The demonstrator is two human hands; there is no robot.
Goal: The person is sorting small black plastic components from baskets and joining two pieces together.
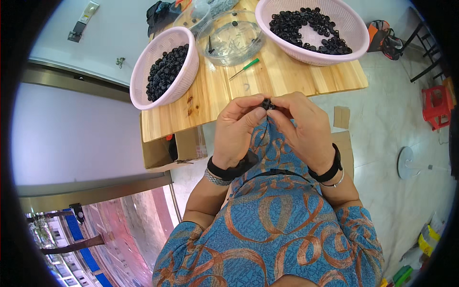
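Observation:
Between the fingertips of both hands is a small round black plastic part (267,104), held just in front of the table's near edge. My left hand (239,123) pinches it from the left with thumb and forefinger. From the other side my right hand (301,117) grips it the same way, fingers closed. Its finer details are hidden by the fingers. Beyond the hands, a small green-handled screwdriver (250,64) lies on the wooden table (215,103). A clear round tub (224,56) with small clear pieces stands behind it.
A pink basket (138,86) of black parts sits at the table's left, and a larger pink basket (311,58) of similar parts at the right. Below the table is an open cardboard box (191,143). A red stool (436,107) stands on the floor at far right.

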